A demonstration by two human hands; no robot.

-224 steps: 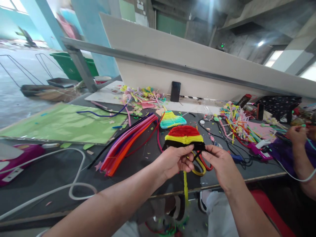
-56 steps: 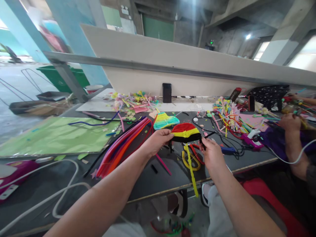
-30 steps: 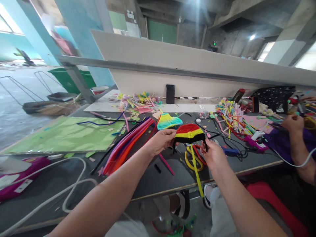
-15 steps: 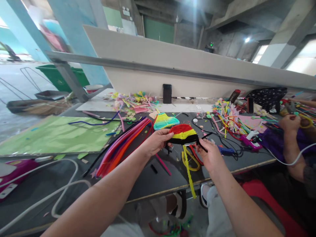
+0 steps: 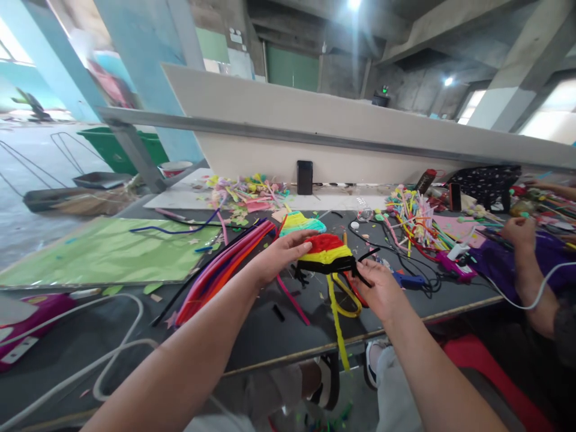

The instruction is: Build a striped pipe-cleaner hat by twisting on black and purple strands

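Note:
A striped piece of fuzzy pipe cleaners, red on top, yellow in the middle and black below, is held up above the dark table. At its left end, my left hand grips it, fingers over the top edge. My right hand pinches the black pipe cleaner at the right end, where loose black ends stick out. Behind lies a yellow and turquoise pipe cleaner piece. Below, a yellow pipe cleaner hangs over the table's front edge. A bundle of pink, purple and orange pipe cleaners lies left of my hands.
A phone leans against the white back board. Piles of pastel pipe cleaner pieces lie along the back. A blue-handled tool and cables are at right, near a co-worker's hand. A magenta device is at left.
The striped piece has shifted slightly left and down with both hands. My left fingers now reach farther over its top edge. The co-worker's hand has moved a little.

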